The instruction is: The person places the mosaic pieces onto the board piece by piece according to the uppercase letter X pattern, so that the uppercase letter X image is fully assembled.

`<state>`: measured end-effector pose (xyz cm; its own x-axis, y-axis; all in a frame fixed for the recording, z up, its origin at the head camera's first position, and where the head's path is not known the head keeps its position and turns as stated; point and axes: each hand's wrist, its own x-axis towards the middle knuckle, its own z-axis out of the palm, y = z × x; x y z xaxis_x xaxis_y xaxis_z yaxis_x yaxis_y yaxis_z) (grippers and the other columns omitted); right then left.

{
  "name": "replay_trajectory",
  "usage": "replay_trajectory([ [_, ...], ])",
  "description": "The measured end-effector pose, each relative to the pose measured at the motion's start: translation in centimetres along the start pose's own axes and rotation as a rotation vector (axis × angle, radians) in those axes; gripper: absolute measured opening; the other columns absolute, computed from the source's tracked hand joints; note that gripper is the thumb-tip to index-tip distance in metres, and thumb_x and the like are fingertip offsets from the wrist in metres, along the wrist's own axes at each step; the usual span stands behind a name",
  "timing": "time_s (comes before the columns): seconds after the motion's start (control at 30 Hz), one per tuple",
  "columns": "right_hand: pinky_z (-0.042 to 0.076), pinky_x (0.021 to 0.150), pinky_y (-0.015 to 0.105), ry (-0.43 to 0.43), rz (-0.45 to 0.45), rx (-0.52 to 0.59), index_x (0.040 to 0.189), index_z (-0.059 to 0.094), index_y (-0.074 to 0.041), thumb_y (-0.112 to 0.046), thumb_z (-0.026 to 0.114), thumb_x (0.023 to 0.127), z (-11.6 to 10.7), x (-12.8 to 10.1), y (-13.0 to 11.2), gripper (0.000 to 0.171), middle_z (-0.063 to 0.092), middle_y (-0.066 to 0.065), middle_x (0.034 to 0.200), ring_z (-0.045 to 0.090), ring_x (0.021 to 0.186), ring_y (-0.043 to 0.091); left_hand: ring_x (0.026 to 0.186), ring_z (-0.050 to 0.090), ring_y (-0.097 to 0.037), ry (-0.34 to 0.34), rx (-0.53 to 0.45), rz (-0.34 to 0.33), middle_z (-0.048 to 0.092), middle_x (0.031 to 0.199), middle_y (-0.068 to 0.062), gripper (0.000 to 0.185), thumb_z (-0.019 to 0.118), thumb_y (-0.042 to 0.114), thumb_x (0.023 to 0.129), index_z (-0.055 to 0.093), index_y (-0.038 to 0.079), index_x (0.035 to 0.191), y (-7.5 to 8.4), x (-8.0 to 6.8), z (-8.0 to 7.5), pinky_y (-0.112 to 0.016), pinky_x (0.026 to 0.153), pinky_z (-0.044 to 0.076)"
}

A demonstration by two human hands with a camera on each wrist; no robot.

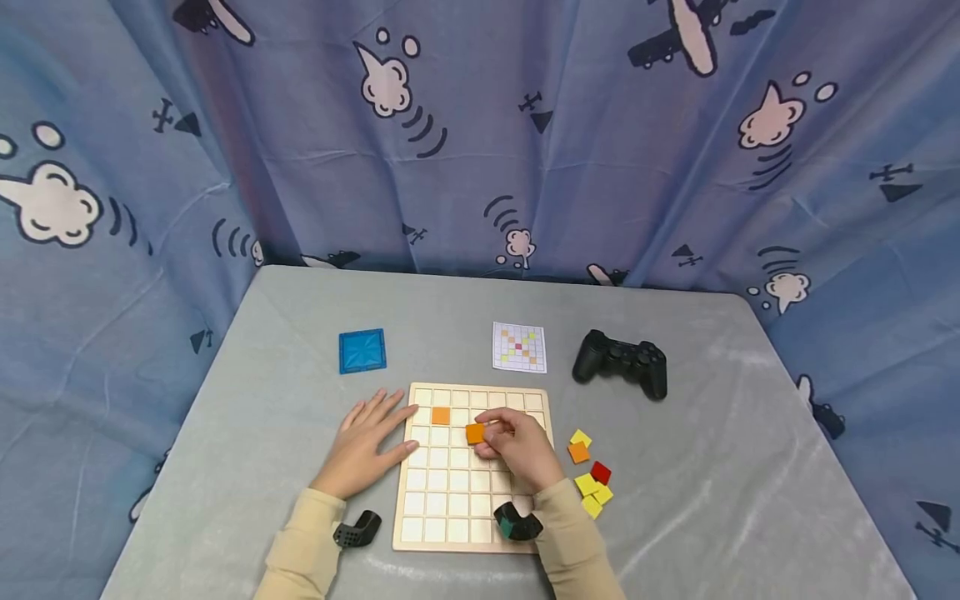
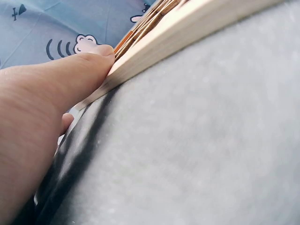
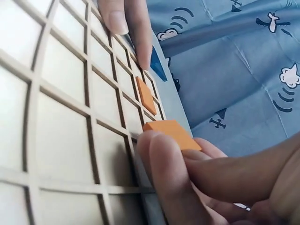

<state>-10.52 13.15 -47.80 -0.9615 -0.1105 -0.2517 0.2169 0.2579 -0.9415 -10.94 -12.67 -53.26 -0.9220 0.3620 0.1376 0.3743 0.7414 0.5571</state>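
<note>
Two hands at my wooden grid board (image 1: 450,517): right hand (image 1: 517,450) pinches a flat orange square tile (image 1: 476,433) just above its cells; left hand (image 1: 365,446), fingers straight, steadies its left edge.

Grey table (image 1: 262,400) with grid board (image 1: 450,508), gamepad (image 1: 621,363)

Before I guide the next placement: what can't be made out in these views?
- Pattern card: head view, cell colours too small to read.
- Grid board: left wrist view shows only its edge; left hand fills the frame.
- Cells under the right hand: hidden, head view.
</note>
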Motion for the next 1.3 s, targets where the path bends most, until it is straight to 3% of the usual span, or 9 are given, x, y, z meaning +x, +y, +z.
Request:
replay_trajectory([
  [0.4, 0.058, 0.063, 0.029, 0.044, -0.045, -0.096, 0.106, 0.064, 0.006, 0.012, 0.055, 0.089, 1.1, 0.3, -0.2, 0.019, 0.065, 0.018, 0.085, 0.067, 0.068, 0.022, 0.146, 0.02, -0.026, -0.012, 0.002, -0.004, 0.033, 0.155, -0.001, 0.058, 0.06, 0.049, 0.091, 0.048, 0.026, 0.142, 0.1, 0.2, -0.1, -0.049, 0.118, 0.01],
  [0.77, 0.044, 0.055, 0.02, 0.093, -0.199, -0.444, 0.097, 0.068, -0.006, 0.003, 0.059, 0.089, 2.2, 0.2, 0.4, 0.016, 0.063, 0.002, 0.075, 0.052, 0.061, 0.008, 0.146, 0.021, -0.027, -0.009, 0.004, -0.005, 0.034, 0.154, -0.001, 0.058, 0.06, 0.049, 0.09, 0.049, 0.025, 0.142, -0.1, -0.1, 0.1, -0.05, 0.117, 0.011],
  [1.1, 0.042, 0.058, 0.021, 0.114, -0.333, -0.624, 0.096, 0.069, -0.006, -0.001, 0.065, 0.088, 2.7, 0.2, 0.4, 0.011, 0.059, -0.001, 0.075, 0.047, 0.065, 0.008, 0.146, 0.021, -0.026, -0.008, 0.012, -0.008, 0.033, 0.155, -0.001, 0.058, 0.06, 0.05, 0.09, 0.049, 0.026, 0.142, -0.2, 0.1, 0.0, -0.049, 0.118, 0.011],
  [1.3, 0.037, 0.056, 0.019, 0.077, -0.342, -0.682, 0.1, 0.068, -0.006, -0.007, 0.072, 0.083, 3.0, 0.1, 0.4, 0.017, 0.049, -0.005, 0.072, 0.042, 0.063, 0.007, 0.146, 0.021, -0.026, -0.006, 0.02, -0.006, 0.033, 0.155, -0.001, 0.058, 0.059, 0.051, 0.09, 0.048, 0.026, 0.142, -0.3, 0.0, 0.1, -0.049, 0.118, 0.011],
])
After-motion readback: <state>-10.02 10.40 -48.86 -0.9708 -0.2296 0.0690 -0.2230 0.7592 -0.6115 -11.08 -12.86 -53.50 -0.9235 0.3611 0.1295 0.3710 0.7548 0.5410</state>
